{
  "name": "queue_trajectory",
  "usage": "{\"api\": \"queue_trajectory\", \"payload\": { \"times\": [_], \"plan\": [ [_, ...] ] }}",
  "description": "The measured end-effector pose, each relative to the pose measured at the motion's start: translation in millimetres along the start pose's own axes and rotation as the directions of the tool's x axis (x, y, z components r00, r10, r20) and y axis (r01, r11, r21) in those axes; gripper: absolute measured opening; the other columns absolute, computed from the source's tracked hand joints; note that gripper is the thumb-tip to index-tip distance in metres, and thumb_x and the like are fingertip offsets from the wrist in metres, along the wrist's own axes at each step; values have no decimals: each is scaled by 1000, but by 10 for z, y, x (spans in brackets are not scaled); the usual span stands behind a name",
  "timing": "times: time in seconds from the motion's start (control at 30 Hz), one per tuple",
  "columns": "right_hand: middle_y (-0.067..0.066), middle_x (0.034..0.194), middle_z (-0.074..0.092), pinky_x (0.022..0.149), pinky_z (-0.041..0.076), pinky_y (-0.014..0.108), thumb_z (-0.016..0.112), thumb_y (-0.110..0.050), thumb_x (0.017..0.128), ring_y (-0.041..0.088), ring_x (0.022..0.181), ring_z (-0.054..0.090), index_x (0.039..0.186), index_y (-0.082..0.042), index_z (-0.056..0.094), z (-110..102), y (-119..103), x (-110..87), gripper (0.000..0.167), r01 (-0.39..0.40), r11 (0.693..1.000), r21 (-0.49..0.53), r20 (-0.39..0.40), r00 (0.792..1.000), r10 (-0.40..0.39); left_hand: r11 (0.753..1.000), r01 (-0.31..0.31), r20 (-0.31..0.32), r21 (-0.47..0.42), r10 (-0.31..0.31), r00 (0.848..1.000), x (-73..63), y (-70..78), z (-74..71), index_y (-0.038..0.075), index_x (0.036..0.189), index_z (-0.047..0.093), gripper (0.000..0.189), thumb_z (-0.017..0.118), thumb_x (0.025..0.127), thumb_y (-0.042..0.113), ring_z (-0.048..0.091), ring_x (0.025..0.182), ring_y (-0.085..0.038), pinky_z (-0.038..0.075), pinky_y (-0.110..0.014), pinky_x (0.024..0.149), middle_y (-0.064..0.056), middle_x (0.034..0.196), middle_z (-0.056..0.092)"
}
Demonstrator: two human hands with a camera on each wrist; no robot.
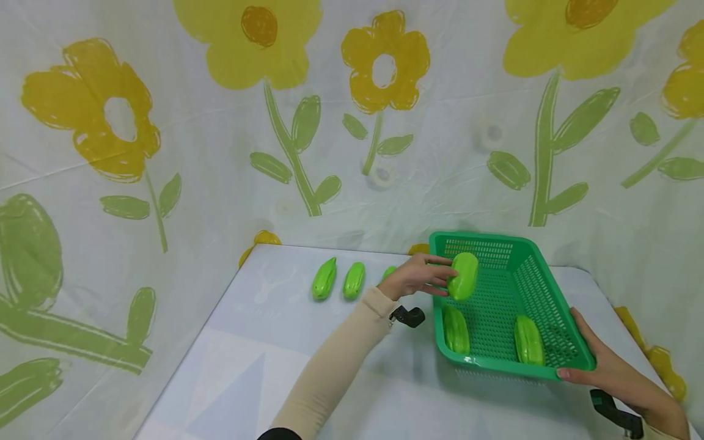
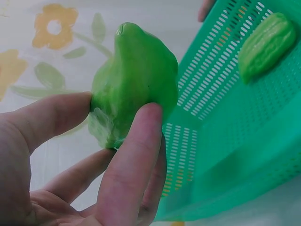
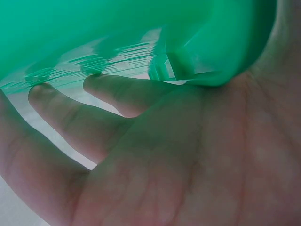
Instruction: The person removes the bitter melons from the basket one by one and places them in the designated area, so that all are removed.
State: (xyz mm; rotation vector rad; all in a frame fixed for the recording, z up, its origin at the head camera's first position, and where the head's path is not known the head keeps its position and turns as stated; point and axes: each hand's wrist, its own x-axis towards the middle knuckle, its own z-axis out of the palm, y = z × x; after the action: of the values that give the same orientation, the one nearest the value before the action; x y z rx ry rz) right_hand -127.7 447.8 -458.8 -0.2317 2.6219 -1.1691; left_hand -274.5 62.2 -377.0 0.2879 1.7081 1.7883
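My left hand (image 1: 420, 276) pinches a light-green ridged bitter melon (image 1: 464, 277) between thumb and fingers above the left side of a green plastic basket (image 1: 530, 269). The left wrist view shows this bitter melon (image 2: 136, 80) end-on, its narrow tip upward. My right hand (image 1: 610, 366) holds the basket's near right corner, thumb at the front rim and fingers along the right side. Inside the basket, one bitter melon (image 1: 456, 330) lies at the left wall and another bitter melon (image 1: 529, 340) near the front right.
On the white table (image 1: 247, 366), a bitter melon (image 1: 324, 279) and a second bitter melon (image 1: 354, 280) lie left of the basket. A third bitter melon (image 1: 388, 272) is partly hidden behind my left wrist. A flower-patterned curtain (image 1: 440, 153) hangs behind the table.
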Motion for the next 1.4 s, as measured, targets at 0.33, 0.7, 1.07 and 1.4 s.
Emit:
{"api": "queue_trajectory", "payload": {
  "times": [0.33, 0.7, 1.07, 1.4],
  "plan": [
    [41, 163, -20, 96, 26, 92, 65, -29, 98, 64, 132, 13, 154, -29, -38, 22, -55, 6, 117, -34, 999, 18, -10, 999, 34, 999, -37, -20, -12, 37, 999, -106, -31, -228, 3, 145, 57, 50, 70, 98, 10, 74, 97, -24, 64, -44, 92, -19, 121, 74],
    [42, 163, -18, 96, 24, 92, 63, -31, 99, 64, 131, 15, 155, -26, -37, 19, -70, 8, 115, -33, 999, 17, -12, 999, 34, 999, -46, -80, 8, 46, 996, -299, -70, -478, 5, 149, 54, 53, 69, 99, 15, 73, 91, -17, 59, -51, 101, -21, 124, 73],
    [39, 163, -23, 97, 21, 92, 64, -30, 99, 64, 133, 9, 155, -30, -36, 30, -31, 2, 115, -32, 997, 64, -4, 999, 33, 997, -68, -127, 22, 70, 989, -515, -174, -724, 9, 145, 59, 48, 70, 99, 17, 75, 92, -17, 63, -46, 94, -11, 111, 77],
    [36, 164, -26, 99, 14, 93, 64, -30, 99, 65, 136, 1, 155, -37, -34, 41, -27, -12, 114, -15, 995, 100, -14, 1000, 16, 998, -52, -195, 19, 55, 979, -719, -301, -936, 7, 147, 57, 49, 68, 100, 16, 75, 99, -20, 65, -43, 91, -19, 129, 71]
  ]
}}
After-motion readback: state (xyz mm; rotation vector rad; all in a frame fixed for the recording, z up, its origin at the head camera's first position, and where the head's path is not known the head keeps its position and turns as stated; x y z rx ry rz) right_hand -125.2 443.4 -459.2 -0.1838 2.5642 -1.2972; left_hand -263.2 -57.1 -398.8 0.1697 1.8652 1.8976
